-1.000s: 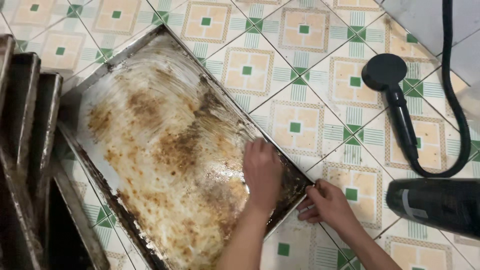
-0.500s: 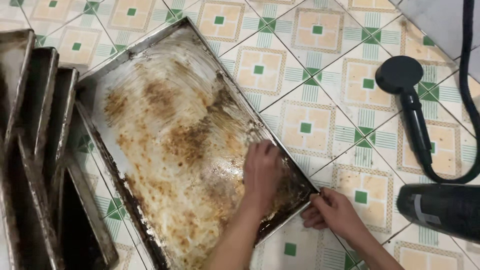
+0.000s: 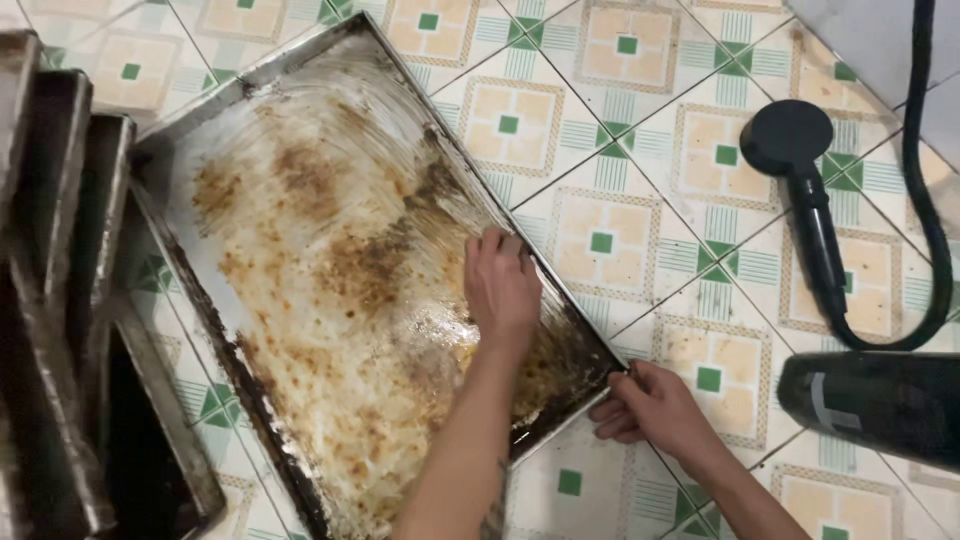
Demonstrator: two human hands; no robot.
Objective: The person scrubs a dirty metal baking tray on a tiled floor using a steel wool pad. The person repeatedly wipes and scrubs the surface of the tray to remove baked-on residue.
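A large, greasy metal baking tray [image 3: 250,75] with burnt brown residue lies on the tiled floor. My left hand [image 3: 502,290] presses palm-down on the tray's inside, close to its right rim, with the fingers together and curled. Anything under the palm is hidden. My right hand [image 3: 650,408] grips the tray's near right corner, fingers wrapped over the rim.
Several dirty dark trays [image 3: 60,300] stand stacked on edge at the left. A black shower head [image 3: 790,140] lies on the tiles at the right, and its hose [image 3: 925,190] curves round it. A dark cylindrical object [image 3: 880,405] lies at the lower right.
My left hand has slid up the tray along its right rim, away from me. My right hand has stayed on the tray's corner.
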